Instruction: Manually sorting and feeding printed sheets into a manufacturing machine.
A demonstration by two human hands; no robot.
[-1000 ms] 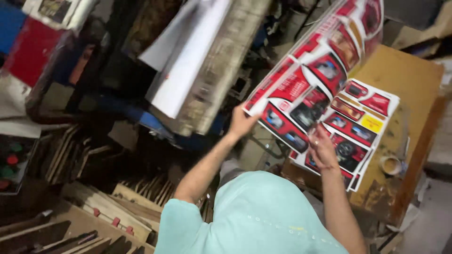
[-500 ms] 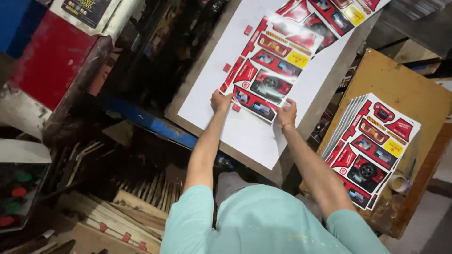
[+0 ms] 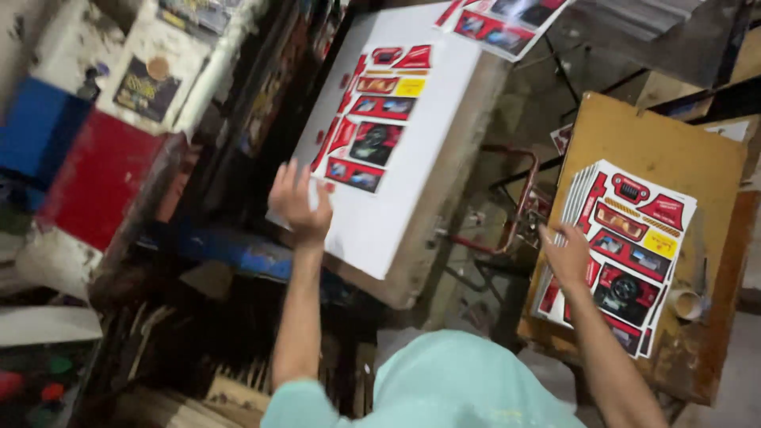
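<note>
A red printed sheet [image 3: 371, 111] lies flat on the white bed [image 3: 396, 198] of a press-like machine. My left hand [image 3: 297, 202] rests with spread fingers at the lower left corner of that white bed, holding nothing. My right hand [image 3: 567, 255] touches the left edge of a stack of printed red sheets [image 3: 626, 254] on a wooden table [image 3: 674, 150] to the right; its fingers are spread on the stack's edge. My pale green sleeve and shoulder fill the bottom middle.
Another printed sheet [image 3: 507, 24] sits at the top beyond the bed. A small tape roll [image 3: 686, 303] lies on the table's right side. A red and blue machine body [image 3: 87, 174] stands at left, with wooden boards [image 3: 230, 396] below.
Both hands laid the printed sheet on the white bed and let go of it. My right hand moved right to the stack on the table; my left hand slid to the bed's corner.
</note>
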